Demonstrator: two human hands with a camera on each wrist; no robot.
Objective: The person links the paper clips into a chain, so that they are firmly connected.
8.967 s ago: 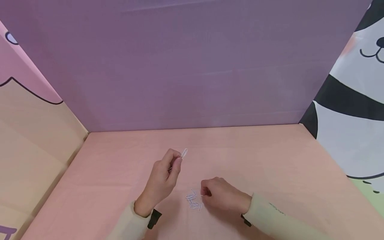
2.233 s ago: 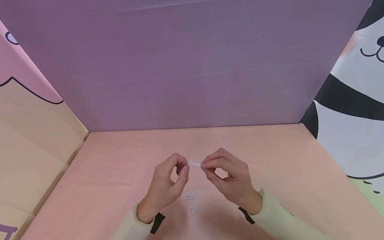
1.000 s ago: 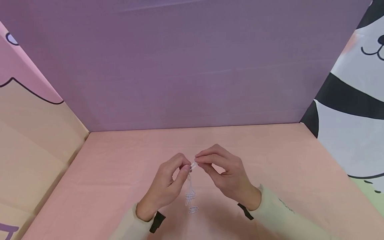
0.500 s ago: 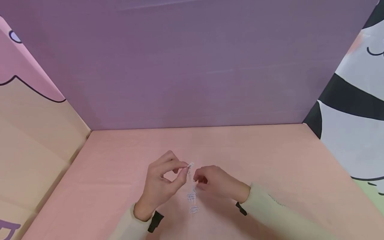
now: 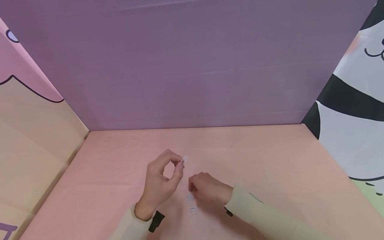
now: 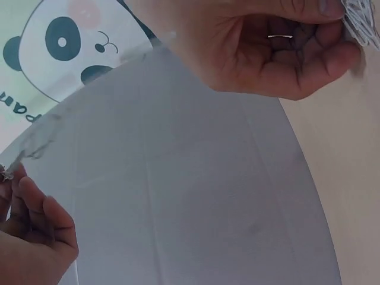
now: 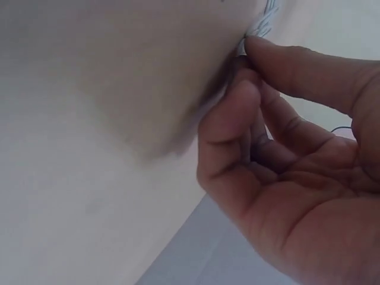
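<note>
My left hand (image 5: 162, 178) is raised above the pink table (image 5: 270, 160) and pinches a white paper clip (image 5: 184, 159) between thumb and forefinger. In the left wrist view a blurred string of linked clips (image 6: 41, 138) runs from those fingertips (image 6: 32, 196) towards the right hand (image 6: 261, 53). My right hand (image 5: 207, 188) is low on the table, fingers curled. Its thumb and forefinger (image 7: 279, 56) pinch a clip at the edge of a small pile of white paper clips (image 5: 190, 199). One more clip (image 5: 194, 210) lies just nearer to me.
A purple wall (image 5: 192, 66) closes the back. A pink and beige panel (image 5: 33, 133) stands at the left, and a panda-print panel (image 5: 354, 113) at the right. Cream sleeves with dark wrist straps (image 5: 154, 221) cover both forearms.
The right hand has left the clip held in the air and dropped down and left to the pile on the table. The left hand stays raised with its clip.
</note>
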